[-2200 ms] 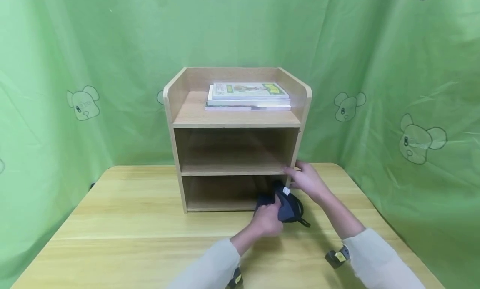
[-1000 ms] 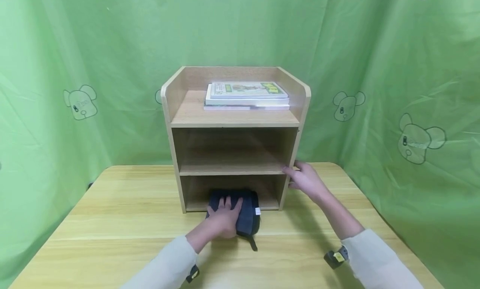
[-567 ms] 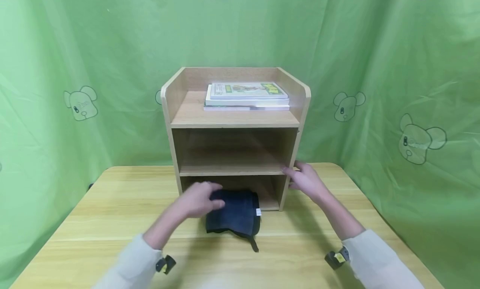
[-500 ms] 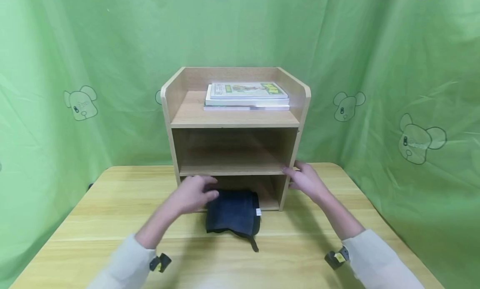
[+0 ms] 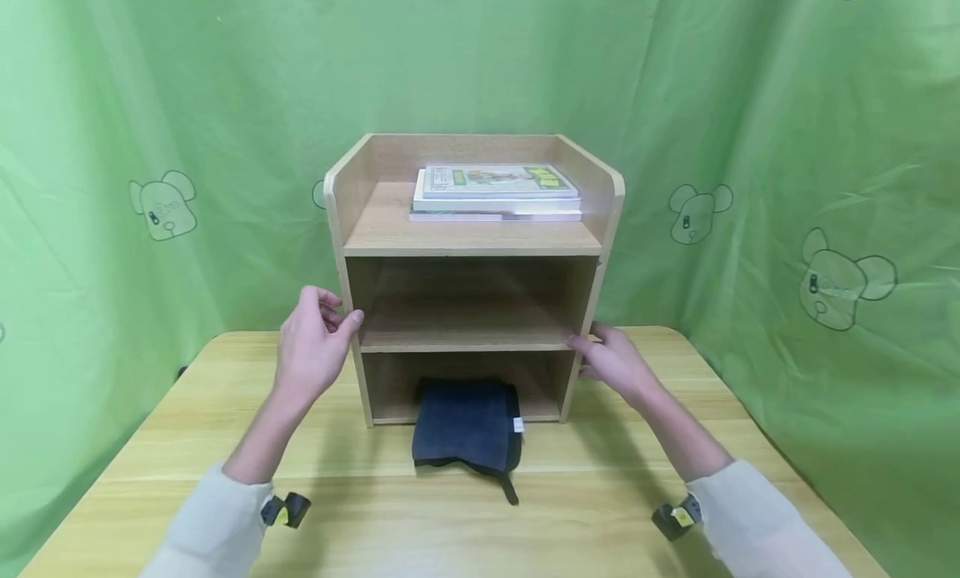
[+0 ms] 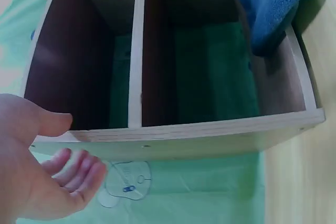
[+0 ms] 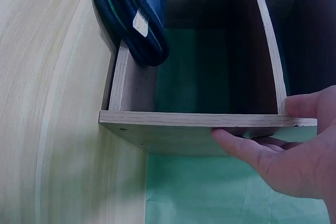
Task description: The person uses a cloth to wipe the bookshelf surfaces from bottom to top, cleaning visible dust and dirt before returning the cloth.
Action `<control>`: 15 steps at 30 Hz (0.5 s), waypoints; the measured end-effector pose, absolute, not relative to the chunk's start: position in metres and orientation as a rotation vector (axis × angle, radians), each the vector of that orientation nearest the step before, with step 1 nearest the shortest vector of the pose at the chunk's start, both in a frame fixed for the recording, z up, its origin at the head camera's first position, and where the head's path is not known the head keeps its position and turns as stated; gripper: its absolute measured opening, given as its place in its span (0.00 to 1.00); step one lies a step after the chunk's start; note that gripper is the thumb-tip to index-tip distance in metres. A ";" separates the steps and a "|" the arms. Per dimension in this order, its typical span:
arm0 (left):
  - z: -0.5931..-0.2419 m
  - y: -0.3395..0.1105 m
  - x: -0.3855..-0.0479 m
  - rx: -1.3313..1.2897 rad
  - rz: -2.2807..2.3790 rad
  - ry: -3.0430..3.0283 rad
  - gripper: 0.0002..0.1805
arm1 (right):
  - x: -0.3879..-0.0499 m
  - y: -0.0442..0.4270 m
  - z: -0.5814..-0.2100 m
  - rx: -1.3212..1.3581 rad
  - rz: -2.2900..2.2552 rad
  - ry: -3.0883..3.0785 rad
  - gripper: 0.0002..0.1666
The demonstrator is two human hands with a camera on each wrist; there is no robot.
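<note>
A small wooden shelf unit [image 5: 472, 251] stands on the table, seen in all views. At its left side panel is my left hand [image 5: 309, 345], thumb by the front edge and fingers loosely bent outside the panel. In the left wrist view, a gap shows between those fingers and the panel. My right hand [image 5: 617, 363] grips the right side panel, its thumb on the front edge and fingers along the outer face. A folded dark blue cloth [image 5: 465, 424] with black trim, a white tag and a loop lies over the front of the bottom compartment, hanging onto the table.
Several stacked books [image 5: 495, 195] lie on the top board. The wooden table [image 5: 187, 445] extends around the unit. A green curtain [image 5: 480, 62] with mouse-head drawings hangs behind and at both sides.
The left hand wiped the cloth leftward from the right side of the bottom compartment, let it go, then moved up and left to the left panel. The right hand stayed put.
</note>
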State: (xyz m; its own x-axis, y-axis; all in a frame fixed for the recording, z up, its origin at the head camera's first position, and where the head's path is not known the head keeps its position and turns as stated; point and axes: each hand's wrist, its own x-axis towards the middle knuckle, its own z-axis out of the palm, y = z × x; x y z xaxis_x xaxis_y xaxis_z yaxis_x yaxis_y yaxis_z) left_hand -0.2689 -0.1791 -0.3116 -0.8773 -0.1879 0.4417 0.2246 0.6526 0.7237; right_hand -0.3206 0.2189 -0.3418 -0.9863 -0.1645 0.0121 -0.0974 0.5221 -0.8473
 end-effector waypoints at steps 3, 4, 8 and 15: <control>-0.317 -0.181 -0.275 -0.025 -1.185 -2.485 0.30 | -0.320 0.219 -0.343 -0.231 -1.483 2.680 0.44; -0.319 -0.182 -0.277 -0.031 -1.198 -2.527 0.32 | -0.320 0.219 -0.343 -0.229 -1.484 2.679 0.44; -0.328 -0.183 -0.284 -0.078 -1.234 -2.658 0.30 | -0.320 0.220 -0.344 -0.219 -1.472 2.688 0.45; -0.339 -0.180 -0.292 -0.134 -1.255 -2.712 0.12 | -0.320 0.219 -0.343 -0.220 -1.473 2.691 0.45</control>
State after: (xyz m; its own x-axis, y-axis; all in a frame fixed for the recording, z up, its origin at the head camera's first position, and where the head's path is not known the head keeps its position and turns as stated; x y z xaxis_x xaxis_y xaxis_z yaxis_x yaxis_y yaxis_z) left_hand -0.2924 -0.1804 -0.3392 -0.9848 0.0180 0.1730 0.1435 0.6459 0.7498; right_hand -0.3203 0.2194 -0.3430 -0.9876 -0.1563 0.0110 -0.0935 0.5314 -0.8420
